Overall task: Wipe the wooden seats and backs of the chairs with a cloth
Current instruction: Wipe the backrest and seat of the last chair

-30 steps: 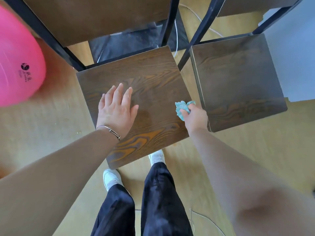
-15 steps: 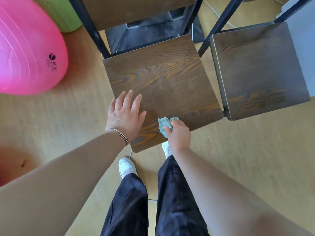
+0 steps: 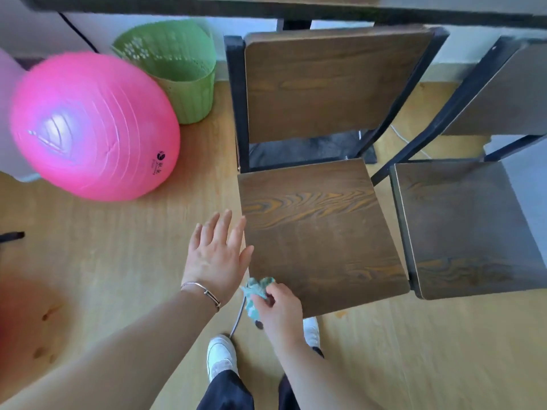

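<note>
A dark wooden chair seat [image 3: 316, 232] with orange grain lies in front of me, its wooden back [image 3: 331, 84] upright in a black metal frame. A second chair's seat [image 3: 467, 229] stands close on the right, its back [image 3: 509, 93] partly cut off. My right hand [image 3: 279, 312] grips a crumpled teal cloth [image 3: 256, 291] at the near left corner of the first seat. My left hand [image 3: 217, 255], fingers spread and straight, hovers just off the seat's left edge with a bracelet on the wrist.
A big pink exercise ball [image 3: 91, 128] and a green plastic basket [image 3: 174, 66] sit on the wooden floor to the left. A dark table edge [image 3: 266, 8] runs along the top. My white shoes [image 3: 220, 358] stand below the seat, a grey cable beside them.
The cloth hand slid from the seat's right edge across the front to the near left corner. My left hand came off the seat to its left side. The view tilted up, showing the backs.
</note>
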Available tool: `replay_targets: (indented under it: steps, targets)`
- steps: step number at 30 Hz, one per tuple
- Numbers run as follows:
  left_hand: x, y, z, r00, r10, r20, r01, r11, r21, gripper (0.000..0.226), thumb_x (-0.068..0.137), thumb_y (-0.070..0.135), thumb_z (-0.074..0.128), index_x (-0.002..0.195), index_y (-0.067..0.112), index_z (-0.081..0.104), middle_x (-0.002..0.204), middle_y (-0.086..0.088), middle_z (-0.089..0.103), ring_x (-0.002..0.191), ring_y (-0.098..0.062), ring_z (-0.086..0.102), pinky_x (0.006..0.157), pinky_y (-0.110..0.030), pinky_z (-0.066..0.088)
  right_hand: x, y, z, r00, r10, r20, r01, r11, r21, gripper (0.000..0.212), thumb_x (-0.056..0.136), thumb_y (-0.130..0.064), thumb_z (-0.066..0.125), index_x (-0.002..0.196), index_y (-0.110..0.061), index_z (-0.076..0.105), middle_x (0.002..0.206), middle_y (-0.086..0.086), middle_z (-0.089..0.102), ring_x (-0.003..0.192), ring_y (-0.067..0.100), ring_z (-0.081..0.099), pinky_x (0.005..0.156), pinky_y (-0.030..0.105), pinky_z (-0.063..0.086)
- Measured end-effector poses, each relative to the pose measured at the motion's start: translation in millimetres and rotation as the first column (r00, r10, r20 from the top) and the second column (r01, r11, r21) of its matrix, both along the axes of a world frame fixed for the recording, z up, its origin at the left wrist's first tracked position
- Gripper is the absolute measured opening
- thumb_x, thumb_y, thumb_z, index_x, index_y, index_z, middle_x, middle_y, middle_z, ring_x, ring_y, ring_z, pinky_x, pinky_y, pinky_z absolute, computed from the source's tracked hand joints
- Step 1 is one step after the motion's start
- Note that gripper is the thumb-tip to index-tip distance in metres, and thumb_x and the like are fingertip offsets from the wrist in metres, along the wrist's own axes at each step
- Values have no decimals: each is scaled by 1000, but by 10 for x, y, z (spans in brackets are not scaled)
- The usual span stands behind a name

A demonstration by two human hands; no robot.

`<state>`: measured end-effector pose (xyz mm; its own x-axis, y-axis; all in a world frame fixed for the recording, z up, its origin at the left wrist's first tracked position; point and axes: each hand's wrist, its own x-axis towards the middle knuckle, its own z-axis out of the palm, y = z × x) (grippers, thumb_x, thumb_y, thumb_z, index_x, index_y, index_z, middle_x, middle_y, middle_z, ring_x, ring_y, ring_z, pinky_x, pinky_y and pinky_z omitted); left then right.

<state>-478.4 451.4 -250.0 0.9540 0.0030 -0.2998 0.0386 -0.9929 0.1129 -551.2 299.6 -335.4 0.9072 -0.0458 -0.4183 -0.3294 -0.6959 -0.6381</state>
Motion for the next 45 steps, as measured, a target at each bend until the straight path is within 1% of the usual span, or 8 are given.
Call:
replay_targets:
  steps: [3, 7, 12, 17, 25, 31, 37, 45]
  targets:
    - [333, 15, 198, 998, 28, 53, -27, 1000, -9, 62, 96, 51, 23, 152, 23, 25, 159, -7, 22, 146, -30, 16, 118, -48, 17, 726, -114, 350, 964, -162, 212, 151, 986, 69, 34, 82, -29, 75, 66, -19, 47, 66, -8, 50, 62, 11, 46, 57, 17, 33]
    - [769, -61, 456, 982, 105, 157, -96, 993, -64, 62, 96, 50, 26, 152, 23, 24, 160, -6, 21, 147, -29, 13, 119, -48, 16, 1824, -248, 987, 922, -263, 283, 231, 963, 142, 26, 90, -46, 64, 81, -22, 58, 85, -10, 64, 81, 6, 64, 68, 22, 56]
    - [1185, -137, 605, 958, 202, 204, -180, 976, -119, 60, 99, 49, 31, 153, 25, 21, 160, -4, 18, 148, -27, 10, 119, -47, 14, 2755, -91, 1705, 781, -234, 579, 145, 970, 196, 24, 92, -44, 62, 93, -19, 60, 93, -10, 62, 83, 0, 61, 64, 5, 48]
    - [1343, -156, 508, 954, 227, 196, -209, 972, -107, 59, 100, 50, 28, 153, 25, 18, 161, -3, 15, 148, -26, 7, 120, -46, 12, 3126, 125, 1595, 671, -75, 738, 29, 997, 75, 25, 89, -40, 68, 96, -15, 66, 101, -4, 67, 97, 5, 64, 69, 8, 50]
    - [1423, -143, 117, 950, 278, 142, -267, 959, -91, 61, 99, 50, 28, 153, 24, 17, 161, -7, 16, 148, -27, 9, 119, -47, 15, 2995, 213, 821, 693, 17, 721, -55, 998, 29, 23, 87, -28, 74, 79, -10, 62, 86, 1, 63, 80, 11, 62, 61, 23, 54]
    - [1415, -164, -72, 949, 299, 103, -292, 953, -74, 61, 98, 50, 27, 152, 24, 19, 160, -7, 17, 147, -26, 10, 119, -47, 14, 2911, 254, 482, 766, 60, 640, -101, 994, 27, 31, 83, -20, 75, 66, -8, 53, 73, 2, 53, 63, 17, 49, 52, 28, 43]
    - [1480, -348, -126, 947, 305, 104, -297, 951, -85, 60, 97, 49, 34, 150, 21, 27, 158, -12, 24, 146, -30, 17, 117, -49, 20, 2986, 48, 497, 785, 120, 608, -145, 989, -8, 27, 84, -23, 74, 69, -9, 56, 76, -1, 55, 66, 17, 52, 54, 30, 45]
    - [1512, -653, -206, 942, 334, 37, -327, 936, -129, 59, 99, 49, 31, 151, 22, 23, 159, -9, 20, 146, -27, 12, 118, -46, 17, 3251, -760, 558, 806, 114, 581, -51, 991, -124, 22, 86, -25, 73, 77, -9, 60, 87, 1, 62, 77, 19, 61, 61, 37, 56]
